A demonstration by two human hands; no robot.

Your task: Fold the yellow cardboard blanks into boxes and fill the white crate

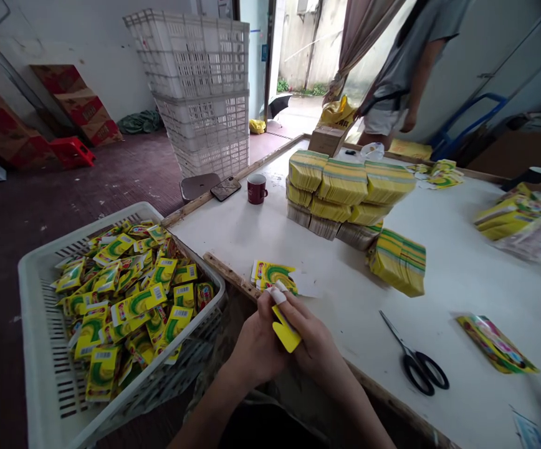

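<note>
In the head view, the left hand (261, 346) and right hand (317, 340) curl closed around a yellow card (287, 337), seemingly to steady it, at the table's (233, 231) near edge. A pile (270, 272) lies by that edge, the crate (43, 349) beside it, likely for easy reach.

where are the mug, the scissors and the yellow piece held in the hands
Mug (255, 189): head view, on the side of its body.
Scissors (409, 352): head view, near the pivot.
Yellow piece (288, 336): head view, on its flat face.
</note>
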